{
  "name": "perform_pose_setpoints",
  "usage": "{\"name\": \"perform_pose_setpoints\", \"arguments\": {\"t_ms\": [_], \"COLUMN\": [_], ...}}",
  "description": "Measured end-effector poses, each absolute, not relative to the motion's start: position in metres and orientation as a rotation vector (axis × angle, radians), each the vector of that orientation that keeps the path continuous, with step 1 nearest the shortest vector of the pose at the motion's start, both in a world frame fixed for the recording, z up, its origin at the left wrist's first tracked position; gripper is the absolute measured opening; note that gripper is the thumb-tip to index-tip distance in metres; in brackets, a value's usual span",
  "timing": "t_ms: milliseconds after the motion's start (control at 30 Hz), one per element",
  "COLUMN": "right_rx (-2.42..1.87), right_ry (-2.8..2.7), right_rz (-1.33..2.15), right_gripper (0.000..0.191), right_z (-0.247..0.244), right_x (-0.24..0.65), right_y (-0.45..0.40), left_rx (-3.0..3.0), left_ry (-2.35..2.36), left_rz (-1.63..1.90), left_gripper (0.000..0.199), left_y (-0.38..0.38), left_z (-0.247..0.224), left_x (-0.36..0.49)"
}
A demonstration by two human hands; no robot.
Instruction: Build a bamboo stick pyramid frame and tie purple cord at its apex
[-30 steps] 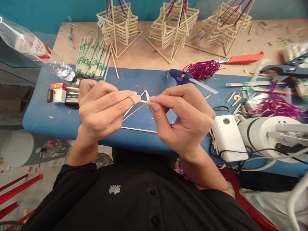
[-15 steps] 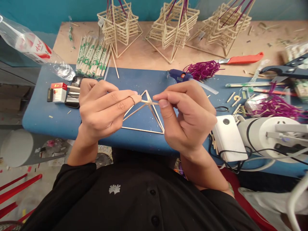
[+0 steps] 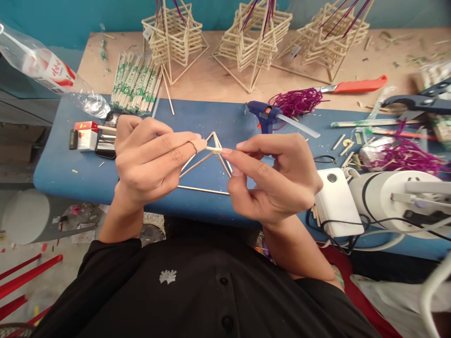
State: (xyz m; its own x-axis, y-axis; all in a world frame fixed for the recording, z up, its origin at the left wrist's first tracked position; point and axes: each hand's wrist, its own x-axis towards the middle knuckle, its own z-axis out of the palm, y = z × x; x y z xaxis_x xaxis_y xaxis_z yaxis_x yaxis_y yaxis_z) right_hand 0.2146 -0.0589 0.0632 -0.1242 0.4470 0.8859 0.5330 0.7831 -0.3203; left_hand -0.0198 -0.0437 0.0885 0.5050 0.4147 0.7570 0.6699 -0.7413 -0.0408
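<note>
A frame of thin wooden sticks stands on the blue mat, its sticks meeting near a peak between my hands. My left hand is closed, pinching a short pale stick end beside that peak. My right hand has its index fingertip at the right end of this joint, the thumb a little below it and the other fingers curled. No held object shows between the right thumb and index finger. A blue glue gun lies just beyond my right hand.
Three stick structures stand at the back. Wrapped sticks, a plastic bottle and a red-white box are left. Purple cord, an orange-handled knife, dark pliers and a white power bank are right.
My right hand has moved slightly down and rightward, its index finger now extended and apart from the thumb. More of the glue gun shows. My left hand stays in place.
</note>
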Motion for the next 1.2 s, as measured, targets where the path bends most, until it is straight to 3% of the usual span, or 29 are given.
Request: {"name": "perform_pose_setpoints", "arguments": {"t_ms": [267,1200], "right_rx": [-0.773,-0.766], "right_ry": [-1.703,-1.736], "right_rz": [0.220,0.234], "right_gripper": [0.028,0.037], "right_z": [0.0652,0.0608], "right_x": [0.2122,0.2133], "right_y": [-0.0575,-0.0573], "left_rx": [-2.408,-2.429], "left_ry": [-0.937,-0.927], "left_rz": [-1.024,-1.076], "left_gripper": [0.031,0.030], "left_y": [-0.0460,-0.0436], "left_z": [0.0904,0.0884], "left_x": [-0.0189,-0.0212]}}
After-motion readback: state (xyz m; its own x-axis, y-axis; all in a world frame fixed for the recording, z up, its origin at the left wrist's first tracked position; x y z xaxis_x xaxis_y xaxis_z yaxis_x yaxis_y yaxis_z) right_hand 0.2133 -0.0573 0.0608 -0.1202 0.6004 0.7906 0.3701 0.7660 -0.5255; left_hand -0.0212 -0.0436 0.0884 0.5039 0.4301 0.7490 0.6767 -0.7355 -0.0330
